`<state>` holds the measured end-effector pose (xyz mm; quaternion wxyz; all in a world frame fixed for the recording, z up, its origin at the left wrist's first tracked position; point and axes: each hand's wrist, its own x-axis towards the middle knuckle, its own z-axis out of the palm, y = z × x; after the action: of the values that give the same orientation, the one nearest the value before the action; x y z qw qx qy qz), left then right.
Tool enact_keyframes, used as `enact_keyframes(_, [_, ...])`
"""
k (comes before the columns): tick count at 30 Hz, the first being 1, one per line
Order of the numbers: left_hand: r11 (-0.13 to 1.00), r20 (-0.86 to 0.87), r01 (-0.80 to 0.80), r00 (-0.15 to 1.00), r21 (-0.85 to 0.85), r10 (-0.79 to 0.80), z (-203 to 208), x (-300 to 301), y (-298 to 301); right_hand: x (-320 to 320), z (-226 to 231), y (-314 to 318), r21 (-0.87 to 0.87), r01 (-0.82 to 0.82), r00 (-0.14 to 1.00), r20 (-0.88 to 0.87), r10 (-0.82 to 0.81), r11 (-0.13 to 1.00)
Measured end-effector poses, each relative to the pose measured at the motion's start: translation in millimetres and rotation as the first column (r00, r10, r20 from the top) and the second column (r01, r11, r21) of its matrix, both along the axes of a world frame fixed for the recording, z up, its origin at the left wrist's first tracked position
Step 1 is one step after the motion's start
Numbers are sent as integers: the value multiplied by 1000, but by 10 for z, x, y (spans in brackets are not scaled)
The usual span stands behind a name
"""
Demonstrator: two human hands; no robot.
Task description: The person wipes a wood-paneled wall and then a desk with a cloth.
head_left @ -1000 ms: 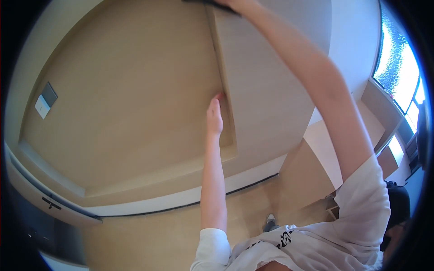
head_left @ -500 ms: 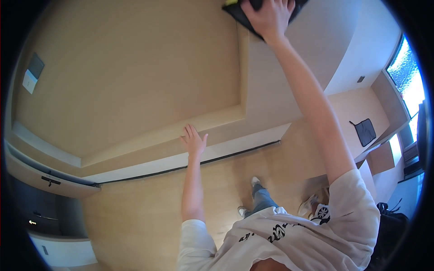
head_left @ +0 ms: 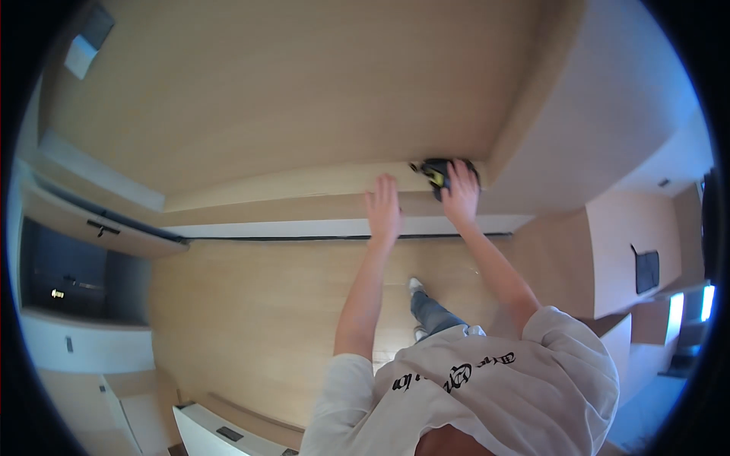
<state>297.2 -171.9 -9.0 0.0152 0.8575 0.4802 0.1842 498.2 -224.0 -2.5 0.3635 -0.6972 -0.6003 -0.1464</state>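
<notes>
My right hand [head_left: 461, 196] is pressed over a crumpled black cloth [head_left: 432, 169] with yellow patches, near the right corner of a pale wooden ledge. The hand covers part of the cloth. To its left, my left hand [head_left: 385, 210] has its fingers stretched toward the ledge [head_left: 304, 186], with nothing in it. Whether its fingertips touch the wood I cannot tell, as the hand is slightly blurred. Beyond both hands spreads a broad tan wooden surface [head_left: 289, 83].
A switch plate [head_left: 81, 56] sits at the far left. Below it is a door with a black handle [head_left: 103, 227]. On the right, a dark pouch-like item [head_left: 646, 271] lies on a wooden cabinet top [head_left: 616, 243]. A white-topped unit [head_left: 220, 425] stands at lower left.
My right hand has come down and nearer with the cloth, from the far edge to the ledge's right corner. My left hand is now close beside it. The view has turned.
</notes>
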Motion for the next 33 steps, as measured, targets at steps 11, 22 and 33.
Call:
enact_keyframes(11, [989, 235, 137, 965, -63, -119, 83, -186, 9, -523, 29, 201, -95, -142, 985, -111, 131, 985])
enact_keyframes(22, [920, 396, -391, 844, -8, 362, 119, -1229, 265, -1879, 331, 1145, -451, -493, 797, 108, 594, 744])
enact_keyframes(33, [835, 836, -42, -51, -549, 547, -413, -2867, 902, -3513, 387, 2354, -438, -835, 456, -208, 865, 335])
